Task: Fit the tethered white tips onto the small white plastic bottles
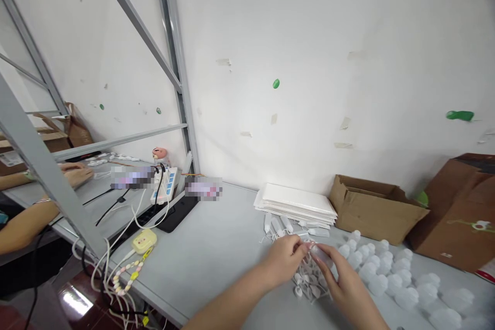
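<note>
On the gray table, toward its right edge, a cluster of white domed pieces looks finished. A heap of small white parts near the front edge seems left. The left hand and right hand together pinch 1 clear piece just above that heap.

Grey table sweeps from lower left to the right edge. Centre right, at the wall: a stack of white sheets, an open cardboard box just beside it, and a bigger brown carton far right. Small white tubes lie before the stack. White round caps cluster lower right. Lower left, a yellow case trails a bead strap.
</note>
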The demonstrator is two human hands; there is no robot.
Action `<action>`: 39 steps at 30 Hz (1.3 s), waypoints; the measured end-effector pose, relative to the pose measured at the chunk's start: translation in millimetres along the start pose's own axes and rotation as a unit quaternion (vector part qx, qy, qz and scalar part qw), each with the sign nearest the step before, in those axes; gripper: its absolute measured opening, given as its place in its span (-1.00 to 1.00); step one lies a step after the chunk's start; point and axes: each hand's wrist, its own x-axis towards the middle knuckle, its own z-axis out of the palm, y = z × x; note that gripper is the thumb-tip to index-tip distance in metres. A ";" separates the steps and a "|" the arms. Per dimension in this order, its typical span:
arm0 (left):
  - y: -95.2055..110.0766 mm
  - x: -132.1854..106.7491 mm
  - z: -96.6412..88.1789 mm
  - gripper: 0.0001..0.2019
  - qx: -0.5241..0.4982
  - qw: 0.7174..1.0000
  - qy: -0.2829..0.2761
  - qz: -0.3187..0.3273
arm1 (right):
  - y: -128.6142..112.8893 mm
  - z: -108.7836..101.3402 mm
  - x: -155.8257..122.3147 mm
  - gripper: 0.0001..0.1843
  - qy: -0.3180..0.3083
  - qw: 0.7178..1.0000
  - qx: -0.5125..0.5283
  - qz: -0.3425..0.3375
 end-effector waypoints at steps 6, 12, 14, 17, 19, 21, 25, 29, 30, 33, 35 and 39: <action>8.1 1.9 -1.7 -0.60 -0.266 0.962 -0.048 -0.045 | 4.5 0.5 2.7 -0.66 -0.011 0.999 0.003 -0.033; 10.0 8.0 -12.2 -0.63 -0.402 0.914 -0.031 -0.052 | -1.6 -6.0 2.6 -0.65 -0.037 0.996 -0.028 -0.072; 11.3 8.1 -15.9 -0.65 -0.439 0.896 -0.038 -0.056 | -2.9 -9.1 2.9 -0.65 -0.032 0.994 -0.047 -0.088; 13.8 6.8 -18.2 -0.67 -0.477 0.875 -0.056 -0.057 | -1.8 -14.2 5.7 -0.66 0.001 0.987 -0.094 -0.129; 15.0 5.7 -17.5 -0.69 -0.492 0.866 -0.067 -0.058 | 0.6 -17.0 8.5 -0.67 0.032 0.975 -0.139 -0.169; 15.7 4.4 -16.2 -0.70 -0.503 0.859 -0.074 -0.058 | 4.1 -19.5 11.3 -0.68 0.059 0.957 -0.185 -0.213; 18.3 2.4 -19.7 -0.71 -0.510 0.852 -0.099 -0.053 | 17.3 -30.9 16.3 -0.67 0.083 0.924 -0.266 -0.263; 20.0 4.2 -31.2 -0.66 -0.488 0.871 -0.053 -0.031 | 32.6 -55.2 21.3 -0.70 0.151 0.909 -0.303 -0.244; 19.1 5.1 -32.4 -0.66 -0.443 0.896 -0.022 -0.026 | 33.1 -60.9 22.0 -0.69 0.192 0.912 -0.291 -0.216; 12.1 7.1 -27.1 -0.65 -0.267 0.963 0.038 -0.024 | 23.5 -71.2 21.4 -0.62 0.299 0.921 -0.218 -0.121; 4.8 6.5 -19.0 -0.69 -0.174 0.983 0.054 -0.005 | 12.9 -72.1 20.3 -0.62 0.324 0.924 -0.171 -0.111; -9.8 4.9 -10.6 -0.74 0.151 0.980 0.094 0.094 | 3.8 -70.4 20.0 -0.60 0.354 0.923 -0.149 -0.028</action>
